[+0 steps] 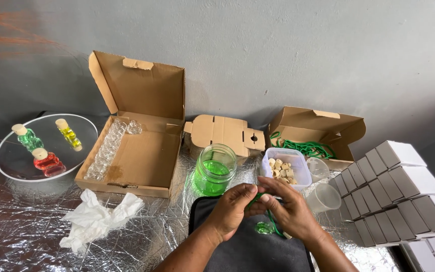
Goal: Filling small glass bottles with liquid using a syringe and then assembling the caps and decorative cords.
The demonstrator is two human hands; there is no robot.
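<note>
While both hands pinch a green cord (273, 224) together, a small green bottle (264, 228) hangs below, over a dark mat (258, 252).
Left hand (232, 209) and right hand (288, 209) meet at six o'clock; the jar (215, 170) of green liquid and tub of corks (284, 168) sit within reach at twelve.

Open cardboard box (142, 151) of clear bottles, crumpled white tissue (96, 217), stacked white boxes (396, 189), possibly corks in tub (285, 168)

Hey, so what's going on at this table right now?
A person's left hand and right hand meet over a dark mat, pinching a green cord with a small bottle of green liquid hanging just below. Behind them stand a jar of green liquid, a tub of corks and two clear cups. An open cardboard box holds a row of empty bottles, and a round tray carries three filled ones.
</note>
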